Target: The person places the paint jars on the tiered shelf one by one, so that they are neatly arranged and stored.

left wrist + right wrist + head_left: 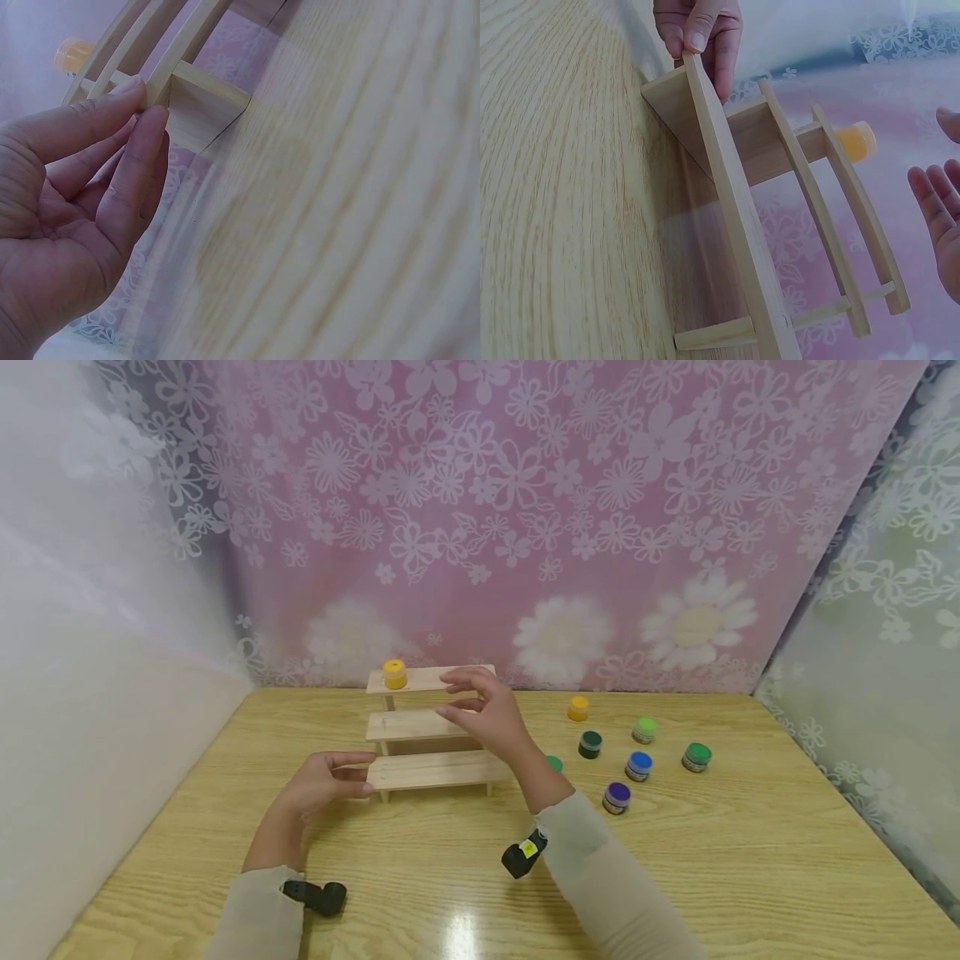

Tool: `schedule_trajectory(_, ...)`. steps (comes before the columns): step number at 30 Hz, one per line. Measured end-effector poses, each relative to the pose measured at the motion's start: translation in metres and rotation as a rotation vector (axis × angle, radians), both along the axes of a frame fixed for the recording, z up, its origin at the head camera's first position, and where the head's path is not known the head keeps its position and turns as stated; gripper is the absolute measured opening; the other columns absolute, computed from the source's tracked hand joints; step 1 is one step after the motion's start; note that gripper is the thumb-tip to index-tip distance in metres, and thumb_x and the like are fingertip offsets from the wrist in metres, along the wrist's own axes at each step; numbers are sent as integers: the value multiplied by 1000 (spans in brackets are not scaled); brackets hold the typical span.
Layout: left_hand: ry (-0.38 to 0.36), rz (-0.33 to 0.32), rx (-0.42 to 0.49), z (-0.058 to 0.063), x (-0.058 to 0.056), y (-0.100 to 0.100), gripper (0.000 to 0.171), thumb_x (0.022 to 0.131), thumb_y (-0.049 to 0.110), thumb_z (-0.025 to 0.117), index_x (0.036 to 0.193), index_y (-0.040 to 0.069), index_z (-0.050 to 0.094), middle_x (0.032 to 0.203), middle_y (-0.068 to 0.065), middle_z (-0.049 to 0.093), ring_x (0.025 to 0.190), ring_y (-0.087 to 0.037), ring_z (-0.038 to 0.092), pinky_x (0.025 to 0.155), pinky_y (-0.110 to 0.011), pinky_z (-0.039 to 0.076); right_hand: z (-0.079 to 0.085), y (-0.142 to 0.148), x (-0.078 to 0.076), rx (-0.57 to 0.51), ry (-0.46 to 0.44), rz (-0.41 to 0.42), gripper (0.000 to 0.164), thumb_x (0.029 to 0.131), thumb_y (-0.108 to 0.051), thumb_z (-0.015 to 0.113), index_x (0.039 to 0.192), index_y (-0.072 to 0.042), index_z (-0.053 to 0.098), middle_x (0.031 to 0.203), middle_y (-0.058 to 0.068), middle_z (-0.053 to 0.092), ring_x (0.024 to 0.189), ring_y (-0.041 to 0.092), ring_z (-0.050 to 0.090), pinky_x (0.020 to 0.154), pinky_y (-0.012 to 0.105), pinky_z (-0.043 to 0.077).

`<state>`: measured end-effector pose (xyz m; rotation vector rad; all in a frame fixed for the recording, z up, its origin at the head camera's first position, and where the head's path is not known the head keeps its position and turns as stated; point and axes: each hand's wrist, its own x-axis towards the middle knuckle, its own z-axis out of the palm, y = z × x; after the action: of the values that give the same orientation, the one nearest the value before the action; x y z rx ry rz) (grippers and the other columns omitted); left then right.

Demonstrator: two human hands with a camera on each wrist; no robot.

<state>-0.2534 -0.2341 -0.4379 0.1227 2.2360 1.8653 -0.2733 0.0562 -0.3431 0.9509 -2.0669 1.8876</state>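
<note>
left hand pinches stand while right hand spreads above it

the right hand (491, 714) covers part of the right side of a three-step wooden stand (431, 772); its thumb and fingers are apart, with nothing between them. the right wrist view cuts this hand off at the edge. the left hand (322, 781) pinches the left end of the lowest shelf between thumb and fingers. behind the right forearm, a green jar (554, 763) is mostly hidden. the writing on the jars is too small to read.

the stand is upright on the left part of the surface, a yellow jar (394, 675) at the left of its top shelf. well to the right sit seven more jars, the half-hidden one included, among them a blue jar (639, 766) and a purple jar (617, 797).

the surface (405, 860) is pale yellowish wood grain, with a bright glare near the person. behind it hangs a pink curtain (525, 485) with white flowers; a flowered cloth (900, 568) closes the right side.
</note>
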Motion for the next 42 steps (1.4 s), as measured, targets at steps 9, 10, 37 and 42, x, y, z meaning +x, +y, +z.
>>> schedule_trajectory(9,3,5,-1,1,0,0,55,77,-2,80,129,-6,60,123,-18,60,103,-22,60,80,-33,56,-19,12,-12,-1,-18,16,38,85,2,74,122,1,64,124,13,56,112,36,54,88,35,54)
schedule_trajectory(10,2,7,-2,1,0,0,55,77,-2,80,128,-6,60,123,-18,60,103,-22,60,80,-33,56,-19,14,-10,6,-14,14,38,85,1,74,122,0,65,123,11,56,111,33,55,87,35,54)
schedule_trajectory(37,19,-14,-9,-3,0,-1,57,79,0,79,132,-5,58,133,-22,52,108,-26,58,82,-32,55,-25,67,6,48,51,17,34,86,3,73,119,3,65,130,17,53,109,34,58,87,38,54)
schedule_trajectory(42,19,-12,-15,-2,0,-1,57,79,1,80,131,-4,59,130,-21,55,107,-24,60,81,-31,55,-26,75,9,59,65,12,35,84,8,71,118,5,65,130,20,53,109,36,57,87,41,54)
